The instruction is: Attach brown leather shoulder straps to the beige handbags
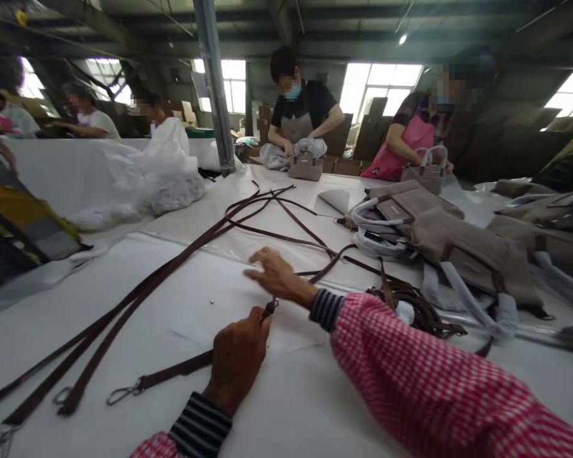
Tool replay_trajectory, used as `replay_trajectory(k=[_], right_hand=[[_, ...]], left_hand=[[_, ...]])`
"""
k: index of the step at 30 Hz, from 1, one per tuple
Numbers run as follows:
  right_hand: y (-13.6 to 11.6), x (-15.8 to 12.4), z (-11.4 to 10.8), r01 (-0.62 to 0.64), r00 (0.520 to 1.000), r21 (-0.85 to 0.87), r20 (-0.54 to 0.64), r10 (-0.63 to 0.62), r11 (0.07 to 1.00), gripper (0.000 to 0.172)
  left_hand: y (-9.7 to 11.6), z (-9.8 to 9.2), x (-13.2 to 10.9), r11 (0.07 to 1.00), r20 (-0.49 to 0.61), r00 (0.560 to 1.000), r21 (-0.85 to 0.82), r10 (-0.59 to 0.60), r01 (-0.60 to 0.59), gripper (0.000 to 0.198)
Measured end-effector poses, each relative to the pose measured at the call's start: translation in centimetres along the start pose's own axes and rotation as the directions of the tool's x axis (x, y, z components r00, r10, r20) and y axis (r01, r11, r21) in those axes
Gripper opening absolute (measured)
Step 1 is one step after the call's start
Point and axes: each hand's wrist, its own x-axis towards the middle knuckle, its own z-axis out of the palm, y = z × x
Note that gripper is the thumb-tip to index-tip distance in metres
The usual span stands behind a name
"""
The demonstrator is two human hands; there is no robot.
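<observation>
My left hand (236,357) is closed around a dark brown strap (176,372) that ends in a metal clasp (120,395) at the left. It pinches the strap's other end near a small metal fitting (270,307). My right hand (277,275) lies flat on the white table (181,318) just above, fingers stretched out to the left, touching the sheet. Several long brown straps (138,296) run diagonally across the table to the left of both hands.
Taupe handbags (439,235) with wrapped handles lie at the right, beside a tangle of straps (410,305). A clear plastic bag (162,172) sits at the back left. Two people across the table handle bags (306,164); others sit far left.
</observation>
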Motion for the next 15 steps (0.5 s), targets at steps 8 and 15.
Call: replay_trajectory(k=[8, 15], right_hand=[[14.6, -1.7, -7.8, -0.463, 0.882, -0.422, -0.135, 0.451, 0.780, 0.030], [11.1, 2.3, -3.9, -0.275, 0.948, -0.495, 0.004, 0.319, 0.824, 0.030]], left_hand=[[1.9, 0.0, 0.2, 0.961, -0.341, 0.911, -0.067, 0.230, -0.268, 0.024], [5.6, 4.3, -3.3, 0.755, -0.182, 0.738, 0.049, 0.650, -0.654, 0.012]])
